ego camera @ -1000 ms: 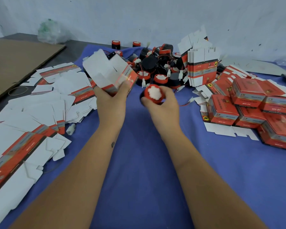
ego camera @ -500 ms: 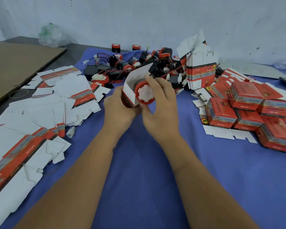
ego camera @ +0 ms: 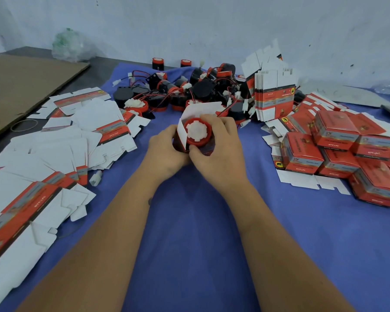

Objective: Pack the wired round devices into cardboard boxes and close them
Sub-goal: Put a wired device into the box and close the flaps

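Note:
A round red device (ego camera: 197, 132) with a white centre sits partly inside an open red-and-white cardboard box (ego camera: 182, 136), its white flaps standing up. My left hand (ego camera: 167, 152) grips the box from the left. My right hand (ego camera: 221, 154) wraps around the device and the box's right side, thumb under the red rim. Behind them lies a heap of black and red wired devices (ego camera: 189, 91). Closed red boxes (ego camera: 338, 149) are piled at the right.
Flat unfolded box blanks (ego camera: 54, 154) cover the left of the blue cloth (ego camera: 200, 221). A standing bundle of flat blanks (ego camera: 275, 95) is right of the heap. Brown cardboard (ego camera: 20, 86) and a plastic bag (ego camera: 68, 45) lie at the far left, by the wall.
The box came from up at the left down to the centre. The device went from beside the box into its open end. Both hands have closed around them.

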A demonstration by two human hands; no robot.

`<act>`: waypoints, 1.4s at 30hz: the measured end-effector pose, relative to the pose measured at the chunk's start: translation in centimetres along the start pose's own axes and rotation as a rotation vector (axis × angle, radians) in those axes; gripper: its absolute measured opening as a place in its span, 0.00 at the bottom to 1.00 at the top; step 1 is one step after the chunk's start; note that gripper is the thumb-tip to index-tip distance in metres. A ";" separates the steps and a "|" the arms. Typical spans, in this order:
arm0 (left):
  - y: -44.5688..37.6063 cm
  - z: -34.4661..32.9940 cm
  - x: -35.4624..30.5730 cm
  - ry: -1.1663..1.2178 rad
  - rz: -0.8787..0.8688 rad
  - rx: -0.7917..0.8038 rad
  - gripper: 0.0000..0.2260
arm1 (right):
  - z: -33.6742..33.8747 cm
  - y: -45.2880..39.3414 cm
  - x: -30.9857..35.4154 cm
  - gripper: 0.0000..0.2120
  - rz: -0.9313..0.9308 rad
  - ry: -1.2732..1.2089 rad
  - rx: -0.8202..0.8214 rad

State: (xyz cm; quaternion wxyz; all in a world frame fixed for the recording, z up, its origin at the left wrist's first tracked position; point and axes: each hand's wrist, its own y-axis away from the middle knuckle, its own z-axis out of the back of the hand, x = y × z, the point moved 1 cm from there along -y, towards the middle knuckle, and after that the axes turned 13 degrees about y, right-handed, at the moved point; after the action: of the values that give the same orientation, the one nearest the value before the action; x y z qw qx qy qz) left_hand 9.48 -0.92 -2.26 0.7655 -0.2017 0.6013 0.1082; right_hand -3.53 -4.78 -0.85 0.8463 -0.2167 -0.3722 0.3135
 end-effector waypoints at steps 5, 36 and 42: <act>0.1 0.0 0.2 0.050 0.011 0.014 0.24 | 0.2 -0.1 0.0 0.18 -0.021 0.139 -0.001; 0.1 -0.7 -0.3 0.188 0.087 -0.028 0.19 | 3.0 -1.1 -0.2 0.15 -0.343 -1.058 0.033; 0.0 -0.8 0.0 0.106 0.040 -0.070 0.15 | 2.7 -1.3 -0.3 0.15 -0.347 -0.823 0.010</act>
State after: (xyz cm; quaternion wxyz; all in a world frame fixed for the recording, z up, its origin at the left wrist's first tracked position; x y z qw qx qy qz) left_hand 8.78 -1.21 -2.39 0.7228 -0.2218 0.6407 0.1336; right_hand -5.25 -5.58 1.46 0.6690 -0.0042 -0.7072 0.2286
